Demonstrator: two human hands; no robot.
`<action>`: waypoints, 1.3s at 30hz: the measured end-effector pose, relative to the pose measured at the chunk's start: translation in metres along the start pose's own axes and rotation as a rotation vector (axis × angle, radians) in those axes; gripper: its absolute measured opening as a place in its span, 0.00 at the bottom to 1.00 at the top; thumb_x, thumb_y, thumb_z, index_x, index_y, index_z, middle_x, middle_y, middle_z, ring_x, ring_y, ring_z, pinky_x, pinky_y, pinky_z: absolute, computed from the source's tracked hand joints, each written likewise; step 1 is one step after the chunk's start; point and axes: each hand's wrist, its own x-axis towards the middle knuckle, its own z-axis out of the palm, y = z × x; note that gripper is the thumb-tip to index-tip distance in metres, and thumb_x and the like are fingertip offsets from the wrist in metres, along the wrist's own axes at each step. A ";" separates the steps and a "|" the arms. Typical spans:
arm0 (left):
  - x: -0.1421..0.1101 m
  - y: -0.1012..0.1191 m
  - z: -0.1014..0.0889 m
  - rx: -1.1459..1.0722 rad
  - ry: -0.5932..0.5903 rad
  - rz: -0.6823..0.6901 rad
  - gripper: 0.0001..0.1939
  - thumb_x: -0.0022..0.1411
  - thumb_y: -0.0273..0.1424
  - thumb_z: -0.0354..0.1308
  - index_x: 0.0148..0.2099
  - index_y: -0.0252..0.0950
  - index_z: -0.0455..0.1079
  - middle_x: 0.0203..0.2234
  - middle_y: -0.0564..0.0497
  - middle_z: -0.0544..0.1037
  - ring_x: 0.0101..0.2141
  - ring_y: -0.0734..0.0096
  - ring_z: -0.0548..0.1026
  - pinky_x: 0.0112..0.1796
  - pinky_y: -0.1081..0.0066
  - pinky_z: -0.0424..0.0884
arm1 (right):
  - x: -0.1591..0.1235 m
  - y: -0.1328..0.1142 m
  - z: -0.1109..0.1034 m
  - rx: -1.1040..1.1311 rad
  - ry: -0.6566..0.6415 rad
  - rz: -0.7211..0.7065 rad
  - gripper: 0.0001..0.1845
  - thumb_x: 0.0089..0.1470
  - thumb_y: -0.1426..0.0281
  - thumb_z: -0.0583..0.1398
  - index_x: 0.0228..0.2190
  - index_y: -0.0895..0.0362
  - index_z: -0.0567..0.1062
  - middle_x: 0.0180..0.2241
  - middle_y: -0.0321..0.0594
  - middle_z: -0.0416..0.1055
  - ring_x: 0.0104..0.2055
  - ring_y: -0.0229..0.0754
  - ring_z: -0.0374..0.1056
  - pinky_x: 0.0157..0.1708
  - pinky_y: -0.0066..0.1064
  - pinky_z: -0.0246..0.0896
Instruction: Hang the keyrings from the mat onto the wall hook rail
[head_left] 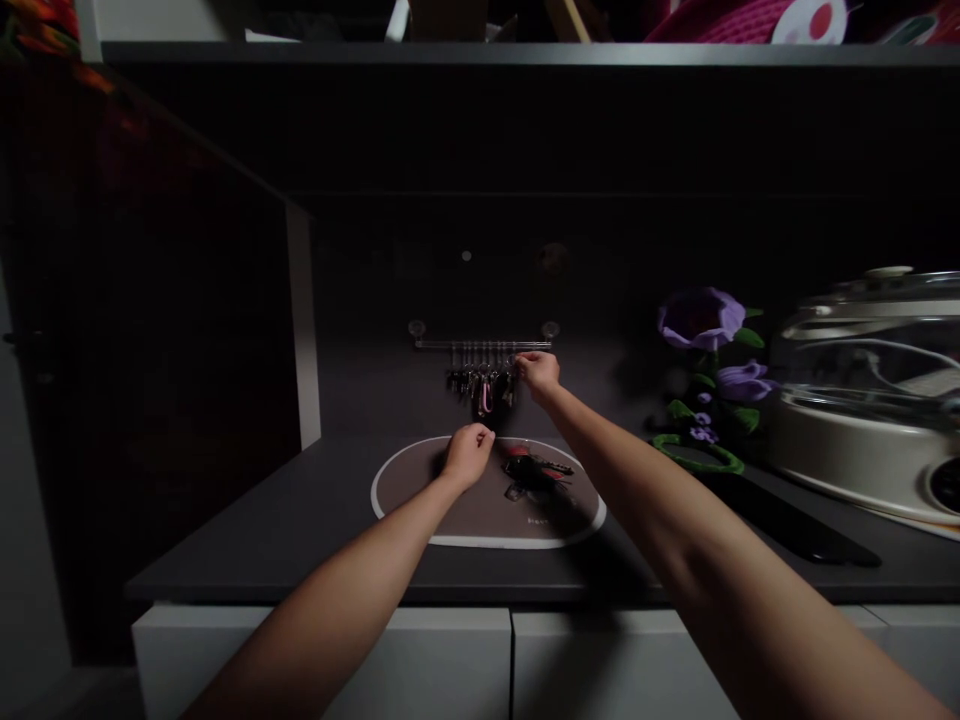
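Right hand up at the key rail, left hand low over the oval mat on the counter.

The right fingers pinch together at the rail's right end, just beside the hanging keys — too dark to tell if they hold anything. The bunched left fingers are nearer the loose key bunch, which lies to their right — long axis running sideways.

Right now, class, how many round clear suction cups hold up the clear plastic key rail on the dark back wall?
2. The left clear suction cup sits at the left end of the clear plastic rail, and the right clear suction cup at its right end. None look hidden.
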 end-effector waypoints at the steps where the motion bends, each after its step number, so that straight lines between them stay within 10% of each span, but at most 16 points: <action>1: 0.000 -0.001 0.000 0.007 0.006 0.000 0.09 0.55 0.30 0.49 0.27 0.33 0.67 0.24 0.48 0.73 0.28 0.72 0.69 0.32 0.73 0.62 | 0.001 -0.001 0.002 -0.027 0.043 0.037 0.12 0.40 0.66 0.57 0.26 0.63 0.74 0.19 0.39 0.71 0.21 0.34 0.64 0.25 0.26 0.59; 15: 0.002 -0.004 0.002 0.046 0.027 0.015 0.09 0.55 0.29 0.49 0.27 0.32 0.68 0.24 0.50 0.74 0.27 0.74 0.69 0.32 0.74 0.62 | -0.001 -0.006 0.017 -0.135 0.274 0.209 0.07 0.37 0.72 0.59 0.23 0.59 0.76 0.23 0.39 0.73 0.27 0.37 0.68 0.31 0.25 0.61; 39: 0.002 -0.012 0.005 -0.080 -0.064 -0.010 0.07 0.54 0.28 0.50 0.29 0.32 0.67 0.18 0.55 0.69 0.22 0.77 0.68 0.29 0.75 0.63 | -0.018 0.028 0.008 0.027 0.161 0.133 0.10 0.39 0.70 0.58 0.28 0.60 0.73 0.26 0.39 0.72 0.30 0.37 0.68 0.34 0.29 0.63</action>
